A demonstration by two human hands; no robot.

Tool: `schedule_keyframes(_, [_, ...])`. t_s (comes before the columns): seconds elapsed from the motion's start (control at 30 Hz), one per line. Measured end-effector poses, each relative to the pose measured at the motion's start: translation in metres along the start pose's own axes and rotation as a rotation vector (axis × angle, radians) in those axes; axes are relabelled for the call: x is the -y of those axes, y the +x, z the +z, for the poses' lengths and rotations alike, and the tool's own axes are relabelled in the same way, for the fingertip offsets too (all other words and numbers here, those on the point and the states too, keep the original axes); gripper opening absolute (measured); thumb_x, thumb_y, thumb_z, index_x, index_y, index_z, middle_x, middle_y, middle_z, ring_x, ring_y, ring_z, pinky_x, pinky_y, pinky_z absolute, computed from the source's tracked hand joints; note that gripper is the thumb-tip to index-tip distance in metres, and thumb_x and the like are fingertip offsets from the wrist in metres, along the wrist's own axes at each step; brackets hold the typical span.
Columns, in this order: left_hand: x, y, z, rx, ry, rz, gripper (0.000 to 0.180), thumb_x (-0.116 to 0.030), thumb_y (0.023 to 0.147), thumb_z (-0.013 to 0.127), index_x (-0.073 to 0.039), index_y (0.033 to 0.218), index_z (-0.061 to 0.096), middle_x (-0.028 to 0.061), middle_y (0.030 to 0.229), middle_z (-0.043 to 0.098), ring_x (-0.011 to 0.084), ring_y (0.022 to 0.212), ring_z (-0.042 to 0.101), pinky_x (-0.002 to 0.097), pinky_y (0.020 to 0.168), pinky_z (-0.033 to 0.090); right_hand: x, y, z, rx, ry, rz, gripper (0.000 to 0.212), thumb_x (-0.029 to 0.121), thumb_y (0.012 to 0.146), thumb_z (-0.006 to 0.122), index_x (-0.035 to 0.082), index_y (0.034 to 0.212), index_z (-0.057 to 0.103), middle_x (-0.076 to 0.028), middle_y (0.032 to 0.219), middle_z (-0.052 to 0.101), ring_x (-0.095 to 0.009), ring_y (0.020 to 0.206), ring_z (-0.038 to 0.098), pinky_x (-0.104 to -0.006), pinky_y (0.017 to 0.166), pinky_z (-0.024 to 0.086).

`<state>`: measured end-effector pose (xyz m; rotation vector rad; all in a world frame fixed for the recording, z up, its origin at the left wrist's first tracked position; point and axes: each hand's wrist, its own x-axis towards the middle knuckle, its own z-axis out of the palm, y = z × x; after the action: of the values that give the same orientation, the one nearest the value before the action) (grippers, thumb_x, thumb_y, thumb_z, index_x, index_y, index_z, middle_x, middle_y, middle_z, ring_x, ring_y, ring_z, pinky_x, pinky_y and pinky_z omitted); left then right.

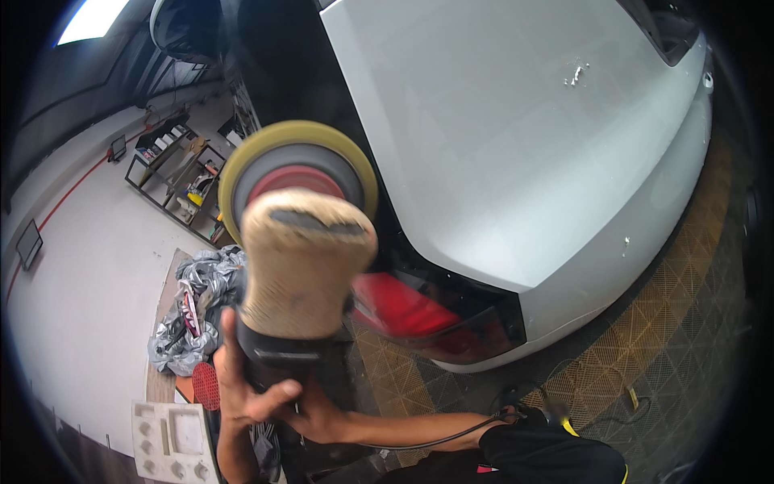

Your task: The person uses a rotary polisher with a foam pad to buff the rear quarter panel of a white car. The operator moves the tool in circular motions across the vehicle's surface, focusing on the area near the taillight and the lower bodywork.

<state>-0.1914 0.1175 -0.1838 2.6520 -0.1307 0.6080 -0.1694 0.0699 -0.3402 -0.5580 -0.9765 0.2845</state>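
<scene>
A polisher (294, 266) with a yellow foam pad (367, 173) stands nearly upright in front of me, pad end up. Its front is covered in worn beige material, and the body below is black. My right hand (316, 415) is wrapped round the lower black body, its fingers partly hidden. Beside the tool's left side, my left hand (234, 385) has one finger stretched up and the thumb spread across the lower front. Whether its palm touches the body is hidden. A black cord (435, 442) runs along my right forearm.
A silver-white car's rear panel (484, 121) fills the right, with small white blobs (576, 75) on it. Its red tail light (407, 306) is just right of the polisher. Crumpled grey plastic (173, 335), a white tray (173, 440) and a metal shelf (153, 173) lie left.
</scene>
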Motion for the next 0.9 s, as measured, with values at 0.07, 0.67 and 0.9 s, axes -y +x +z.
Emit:
schedule_keyframes(0.07, [-0.005,0.010,0.001,-0.088,-0.071,-0.019,0.121,-0.034,0.074,0.083,-0.007,0.160,0.003,0.0293,0.127,0.059,0.0358,0.112,0.064,0.0411,0.096,0.050,0.019,0.024,-0.007,-0.059,0.081,-0.022,0.097,0.024,0.093,0.068,-0.004,0.153,-0.003,-0.026,0.155,0.020,-0.037,0.147,0.024,-0.0446,0.119,0.021])
schedule_keyframes(0.67, [-0.015,-0.014,0.033,-0.274,-0.229,-0.140,0.119,-0.031,0.077,0.082,-0.009,0.160,-0.001,0.0255,0.131,0.056,0.0339,0.111,0.063,0.0425,0.096,0.050,0.045,0.000,-0.030,0.051,0.049,0.173,0.102,0.031,0.096,0.065,-0.002,0.153,-0.013,-0.030,0.154,0.023,-0.038,0.146,0.028,-0.0441,0.118,0.027])
schedule_keyframes(0.9, [-0.004,-0.034,0.057,-0.084,-0.196,-0.069,0.116,-0.027,0.079,0.080,-0.013,0.160,-0.002,0.0286,0.132,0.057,0.0353,0.115,0.063,0.0421,0.098,0.049,0.045,-0.041,-0.044,0.061,-0.090,0.160,0.105,0.032,0.096,0.063,0.001,0.152,-0.020,-0.031,0.157,0.018,-0.041,0.146,0.028,-0.0467,0.117,0.028])
